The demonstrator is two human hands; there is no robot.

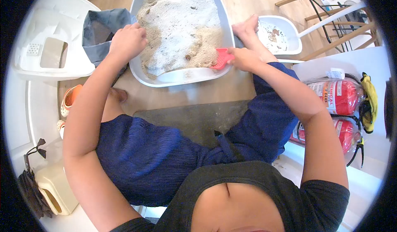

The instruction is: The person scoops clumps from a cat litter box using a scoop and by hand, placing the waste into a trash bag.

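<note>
My right hand point(245, 59) grips the handle of a red litter scoop point(222, 58). The scoop's slotted blade lies over the near right part of a litter tray point(182, 77), against the pale litter point(173, 33), which holds several dark clumps. At the tray's left rim, my left hand point(130, 40) has its fingers curled, and their tips are partly hidden. Touching or just in front of that hand is an open grey fabric bag point(93, 48); whether the fingers hold its edge I cannot make out.
To the left is a white litter box hood point(37, 54). A long-handled white dustpan point(295, 46) with debris lies at the right, near my bare foot point(248, 27). Wooden chair legs point(337, 46) stand beyond. Red fire extinguishers point(339, 95) are at the right, orange clogs point(71, 95) at the left.
</note>
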